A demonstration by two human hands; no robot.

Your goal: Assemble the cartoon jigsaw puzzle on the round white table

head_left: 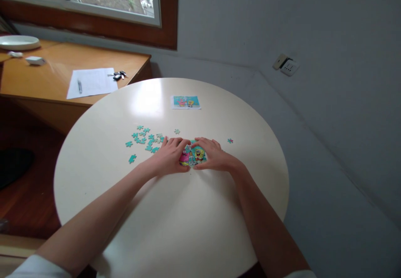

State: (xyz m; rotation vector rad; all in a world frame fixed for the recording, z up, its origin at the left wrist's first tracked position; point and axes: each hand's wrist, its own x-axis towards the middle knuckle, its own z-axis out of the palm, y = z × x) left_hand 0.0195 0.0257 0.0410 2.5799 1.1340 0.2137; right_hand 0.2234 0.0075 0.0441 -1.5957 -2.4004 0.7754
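Note:
A partly joined jigsaw puzzle (191,155) lies on the round table, showing a pink figure and a yellow figure on a teal ground. My left hand (172,155) curls around its left side, thumb at the near edge and fingers at the far edge. On the opposite side my right hand (213,155) grips it the same way. Both hands cover the puzzle's outer parts. Loose teal jigsaw pieces (142,138) are scattered to the left of my left hand. One single piece (230,140) sits to the right of my right hand.
A printed picture card (186,102) with the same figures lies toward the far side of the white round table (156,236). Behind on the left, a wooden desk (62,61) holds paper (92,82), a pen and keys (119,76). A wall stands to the right.

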